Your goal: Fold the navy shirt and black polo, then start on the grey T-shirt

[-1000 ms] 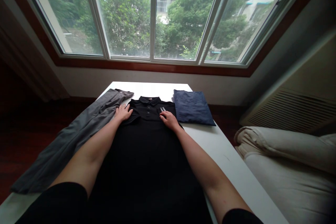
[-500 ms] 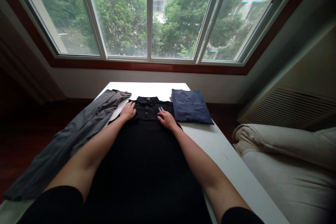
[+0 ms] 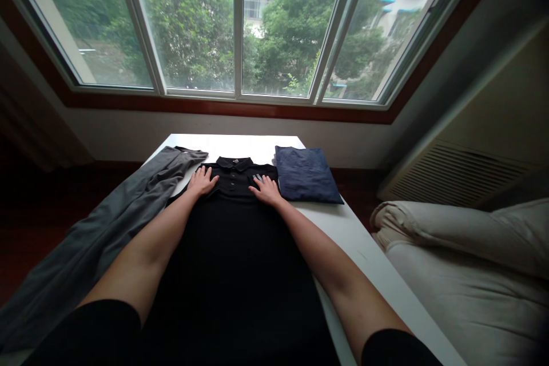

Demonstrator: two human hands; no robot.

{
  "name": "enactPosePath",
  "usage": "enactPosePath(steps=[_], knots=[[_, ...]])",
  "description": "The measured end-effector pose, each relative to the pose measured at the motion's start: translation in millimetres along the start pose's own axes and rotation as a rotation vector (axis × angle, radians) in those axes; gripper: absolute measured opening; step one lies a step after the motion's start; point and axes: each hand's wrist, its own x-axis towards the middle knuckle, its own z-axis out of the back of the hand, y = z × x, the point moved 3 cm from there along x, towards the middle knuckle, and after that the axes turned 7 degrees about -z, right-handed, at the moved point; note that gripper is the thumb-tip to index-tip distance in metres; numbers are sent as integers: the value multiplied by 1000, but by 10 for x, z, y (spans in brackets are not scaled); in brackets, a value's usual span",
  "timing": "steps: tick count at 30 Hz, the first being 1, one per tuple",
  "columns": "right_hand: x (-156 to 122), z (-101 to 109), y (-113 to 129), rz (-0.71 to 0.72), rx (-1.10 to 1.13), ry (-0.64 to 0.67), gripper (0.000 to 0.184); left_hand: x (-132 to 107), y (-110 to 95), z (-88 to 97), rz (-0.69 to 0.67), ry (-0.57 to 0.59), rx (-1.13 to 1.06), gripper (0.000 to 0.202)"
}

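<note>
A black polo shirt (image 3: 233, 183) lies face up on the white table, its buttoned collar toward the window. My left hand (image 3: 202, 182) rests flat on the shirt's left shoulder area, fingers spread. On the right side of the chest lies my right hand (image 3: 266, 189), palm down with its fingers apart, next to small grey stripes on the fabric. The lower part of the shirt merges with the dark clothing on my body, so its hem cannot be made out.
Grey trousers (image 3: 124, 211) stretch along the left of the white table (image 3: 338, 240). A folded navy garment (image 3: 305, 174) sits at the right, close to the table's edge. Beyond that edge is a beige sofa (image 3: 437, 274). A window (image 3: 206, 40) spans the far wall.
Both hands have spread their fingers, flattening onto the shirt. The whole view has shifted slightly, so the scene sits a little further left.
</note>
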Motion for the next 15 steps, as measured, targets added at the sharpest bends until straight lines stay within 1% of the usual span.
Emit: enactPosePath(steps=[2, 4, 6, 8, 10, 13, 15], knots=[[86, 58, -23, 7, 4, 4, 64, 0, 15, 37, -1, -50, -21, 82], [141, 106, -57, 11, -2, -57, 56, -30, 17, 94, -16, -130, -43, 74], [171, 127, -95, 2, -18, -148, 53, -89, 11, 147, -55, -213, -50, 65], [195, 113, -126, -19, -29, -193, 54, -166, 23, 161, -80, -239, -36, 58], [230, 81, -146, -53, -23, -173, 57, -240, 84, 128, -48, -186, -13, 58], [287, 57, -156, -95, 4, -118, 63, -321, 245, 64, 31, -59, 13, 73], [310, 67, -154, -102, 20, -104, 65, -349, 340, 63, 47, -5, 21, 79]])
